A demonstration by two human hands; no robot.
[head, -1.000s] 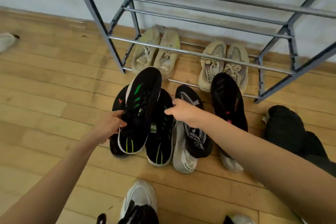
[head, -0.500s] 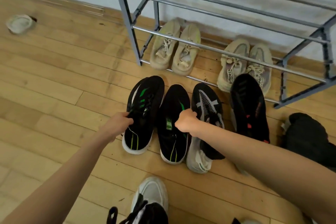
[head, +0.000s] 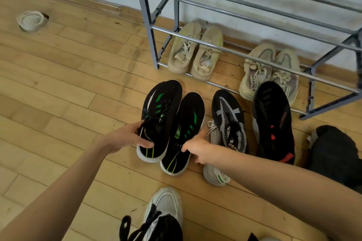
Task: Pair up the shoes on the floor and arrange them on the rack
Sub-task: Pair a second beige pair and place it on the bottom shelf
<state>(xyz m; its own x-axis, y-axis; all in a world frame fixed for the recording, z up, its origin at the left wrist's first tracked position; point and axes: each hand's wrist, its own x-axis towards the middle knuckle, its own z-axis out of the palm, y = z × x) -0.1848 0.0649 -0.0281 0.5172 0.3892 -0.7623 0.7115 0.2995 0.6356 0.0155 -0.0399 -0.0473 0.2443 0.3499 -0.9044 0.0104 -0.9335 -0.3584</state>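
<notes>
Both green-striped black shoes sat at the centre of the frame, just below the rack (head: pixel 146 15) at upper right. My left hand (head: pixel 135 139) was curled round the heel collar of the left shoe (head: pixel 160 111), which seemed tipped against its partner. My right hand (head: pixel 195 148) pinched the heel of the right shoe (head: pixel 186 123), flat on the floor (head: pixel 68 94). They looked a true pair, so I judged the step was lifting them together. I wanted firm heel holds, toes forward, soles level, and a path onto a free tier, clear of the beige pairs (head: pixel 194 53) at the rack's bottom.
</notes>
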